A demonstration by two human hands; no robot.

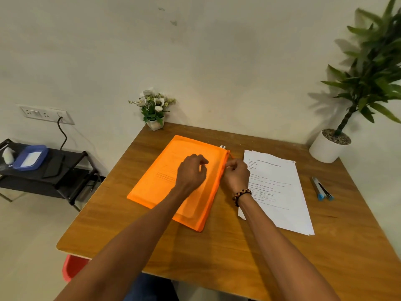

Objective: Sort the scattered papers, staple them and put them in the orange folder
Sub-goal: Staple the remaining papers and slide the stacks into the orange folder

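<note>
Table (217, 253): hands (191, 172) on orange folder (173, 170).

The table (217, 253) is seen as wood-grained with a smooth, slightly shiny finish. The orange folder (165, 170) looks like thin, half-transparent plastic — print is seen through it. The papers (282, 192) are matt white paper; the far-right pot (325, 148) is smooth and white.

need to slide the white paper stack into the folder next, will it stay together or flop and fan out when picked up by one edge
The paper stack will probably flop: the sheets look thin and lie flat on the table. A staple seems to sit at its far right corner, so it should hold together there, though the near edges already look slightly fanned and may splay. It probably weighs little.
</note>
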